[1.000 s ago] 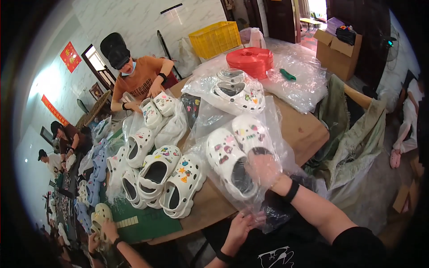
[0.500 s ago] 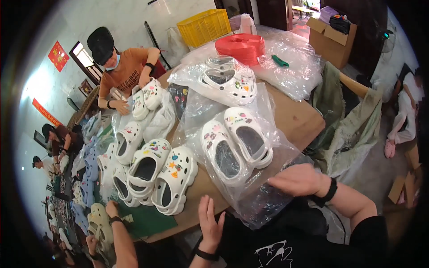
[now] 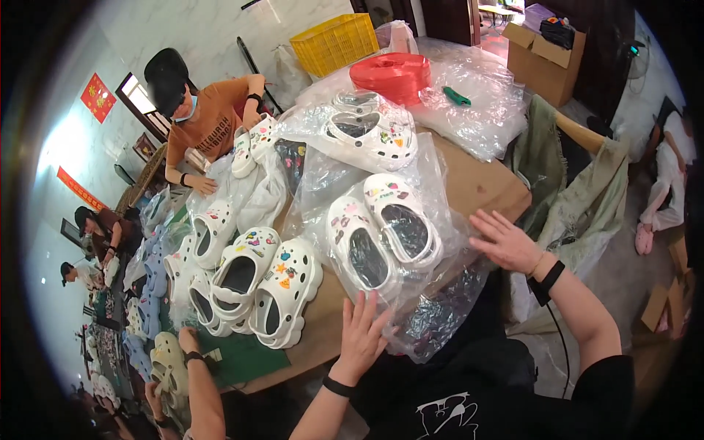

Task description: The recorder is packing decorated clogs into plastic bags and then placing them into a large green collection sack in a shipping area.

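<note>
Right in front of me a pair of white clogs point(image 3: 402, 220) with small coloured charms lies inside a clear plastic bag point(image 3: 433, 312). The bag's loose end hangs over the table's near edge. My left hand point(image 3: 361, 331) is open, its fingertips at the bag by the heel of the left clog. My right hand point(image 3: 507, 246) has its fingers spread and rests near the bag's right edge, holding nothing. Beyond this pair sits another bagged pair of white clogs point(image 3: 370, 136). Several unbagged white clogs point(image 3: 286, 290) with charms stand to the left.
Across the table point(image 3: 484, 187), a person in an orange shirt point(image 3: 213, 121) handles white clogs. At near left, a co-worker's hand point(image 3: 189, 341) is by beige clogs point(image 3: 169, 363). Behind are a red plastic roll point(image 3: 390, 77), a plastic stack point(image 3: 477, 121) and a yellow crate point(image 3: 334, 45).
My right hand has moved up and away from the bag's near part, its fingers spreading. My left hand has risen to the clog's heel. The bag's near end now hangs bunched down.
</note>
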Demonstrator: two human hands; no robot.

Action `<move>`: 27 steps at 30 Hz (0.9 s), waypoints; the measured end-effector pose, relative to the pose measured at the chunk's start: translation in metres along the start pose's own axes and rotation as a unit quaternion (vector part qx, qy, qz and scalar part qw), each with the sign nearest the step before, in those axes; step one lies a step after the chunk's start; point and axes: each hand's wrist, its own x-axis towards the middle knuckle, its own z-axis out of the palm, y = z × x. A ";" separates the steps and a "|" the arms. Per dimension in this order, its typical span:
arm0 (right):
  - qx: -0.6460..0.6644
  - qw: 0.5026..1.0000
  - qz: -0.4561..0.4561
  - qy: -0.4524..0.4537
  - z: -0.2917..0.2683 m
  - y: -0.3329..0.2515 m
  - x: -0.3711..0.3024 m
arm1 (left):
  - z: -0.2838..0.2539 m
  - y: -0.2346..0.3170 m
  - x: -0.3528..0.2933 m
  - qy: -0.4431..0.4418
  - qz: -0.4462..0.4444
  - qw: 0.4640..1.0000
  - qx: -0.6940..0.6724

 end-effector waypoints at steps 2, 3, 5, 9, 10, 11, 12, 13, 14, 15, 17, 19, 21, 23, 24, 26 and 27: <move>0.040 0.999 -0.028 -0.003 -0.003 -0.008 0.008 | -0.003 -0.003 0.000 -0.049 0.010 0.998 -0.026; 0.080 0.995 -0.054 -0.010 -0.004 -0.015 0.011 | -0.005 -0.001 0.002 -0.052 0.013 0.998 -0.026; 0.068 0.995 -0.068 0.010 0.003 -0.024 0.018 | -0.010 0.007 0.005 -0.057 0.001 0.996 -0.067; 0.041 0.993 -0.102 0.042 0.007 -0.036 0.035 | -0.008 0.017 0.012 -0.040 -0.009 0.996 -0.074; 0.062 0.991 -0.108 0.041 0.005 -0.039 0.038 | -0.006 0.017 0.015 -0.024 0.000 0.997 -0.070; 0.063 0.991 -0.108 0.043 0.002 -0.041 0.036 | -0.005 0.016 0.016 -0.008 0.008 0.998 -0.066; 0.085 0.988 -0.124 0.021 -0.003 -0.042 0.034 | -0.005 0.014 0.016 -0.008 0.009 0.998 -0.065; 0.106 0.985 -0.140 -0.002 -0.006 -0.043 0.032 | -0.005 0.011 0.014 -0.008 -0.030 0.995 -0.090; 0.105 0.985 -0.140 -0.002 -0.007 -0.045 0.029 | -0.004 0.008 0.013 -0.007 -0.069 0.991 -0.114; 0.120 0.979 -0.165 -0.011 -0.009 -0.048 0.023 | 0.001 0.006 0.009 -0.006 -0.069 0.991 -0.117; 0.114 0.970 -0.213 -0.037 -0.009 -0.059 0.014 | 0.009 0.003 -0.001 0.085 -0.276 0.916 -0.279; 0.012 0.977 -0.212 -0.013 -0.006 -0.070 0.009 | 0.007 0.001 0.007 0.100 -0.324 0.874 -0.348; -0.056 0.980 -0.192 0.012 -0.007 -0.073 0.013 | 0.007 -0.002 0.016 0.116 -0.365 0.814 -0.436; -0.005 0.994 -0.096 0.049 -0.009 -0.074 0.036 | 0.006 -0.003 0.022 0.107 -0.369 0.802 -0.458; -0.004 0.994 -0.094 0.050 -0.011 -0.077 0.048 | 0.004 -0.004 0.023 0.098 -0.371 0.789 -0.480; 0.027 0.995 -0.058 0.079 -0.014 -0.079 0.071 | 0.001 -0.002 0.024 0.100 -0.381 0.777 -0.492; 0.030 0.994 -0.074 0.077 -0.015 -0.077 0.078 | 0.001 -0.001 0.025 0.107 -0.392 0.762 -0.505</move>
